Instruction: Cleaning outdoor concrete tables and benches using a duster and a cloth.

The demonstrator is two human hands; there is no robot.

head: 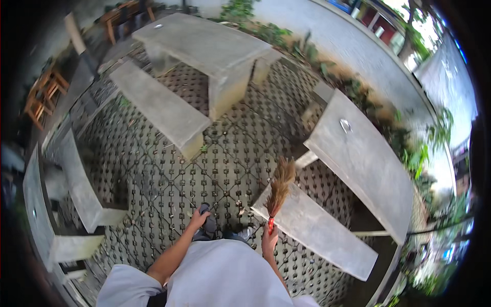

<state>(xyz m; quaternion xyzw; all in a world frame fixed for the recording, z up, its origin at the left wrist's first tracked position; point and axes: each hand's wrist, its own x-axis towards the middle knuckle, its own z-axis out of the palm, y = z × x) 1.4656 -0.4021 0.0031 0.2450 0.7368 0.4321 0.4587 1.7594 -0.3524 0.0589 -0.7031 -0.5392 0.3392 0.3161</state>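
My right hand (pixel 270 238) grips the red handle of a grass hand broom (pixel 282 186), whose tan bristles point away from me over the near end of a concrete bench (pixel 318 230). Whether the bristles touch the bench I cannot tell. At the lower middle, above the paving and near my feet, my left hand (pixel 200 218) is partly curled against a small dark object (pixel 204 209); what it is, and whether the fingers are closed on it, is unclear. A small shiny dish (pixel 345 126) lies on the concrete table (pixel 360 153) at the right.
Another concrete table (pixel 207 38) and bench (pixel 161 103) stand ahead, with more concrete seating (pixel 78 180) at the left. Grid paving (pixel 226 169) covers the ground. Plants line a white wall (pixel 345 50). Wooden chairs (pixel 50 90) stand at the far left.
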